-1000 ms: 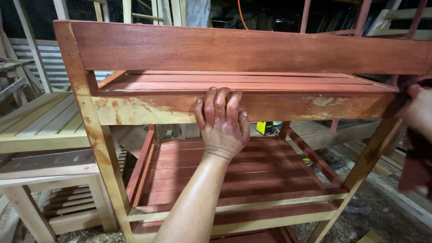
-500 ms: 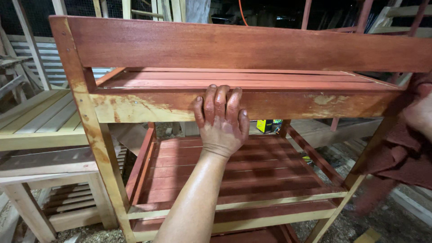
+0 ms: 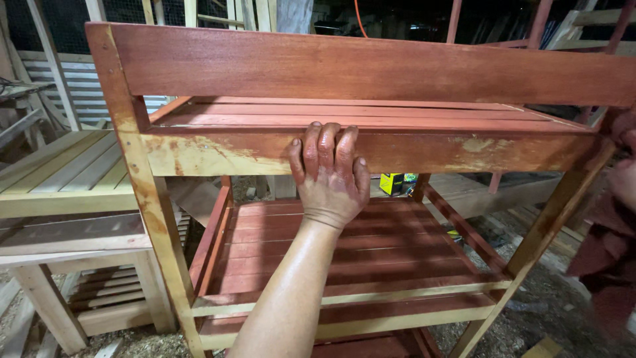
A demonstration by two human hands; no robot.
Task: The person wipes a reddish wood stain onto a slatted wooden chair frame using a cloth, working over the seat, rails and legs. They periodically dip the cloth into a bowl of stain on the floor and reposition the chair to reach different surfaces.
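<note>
A wooden shelf rack (image 3: 371, 66) stained red-brown stands in front of me, with slatted shelves and pale unstained patches on its front rail (image 3: 205, 154) and left leg. My left hand (image 3: 329, 174), smeared with red stain, grips the middle of that front rail with its fingers hooked over the top edge. My right hand (image 3: 624, 180) is at the frame's right edge, beside the rack's right front leg, and holds a dark red rag (image 3: 599, 260) that hangs down below it. The right hand is blurred and partly cut off.
A bare pale wooden slatted table (image 3: 63, 176) stands close on the left, with another slatted piece under it. Sawdust and wood scraps cover the floor (image 3: 550, 305). A small yellow and green box (image 3: 392, 183) lies behind the rack. More wooden frames stand at the back.
My right hand has dropped a little at the right edge and the rag hangs lower. My left hand has stayed on the front rail.
</note>
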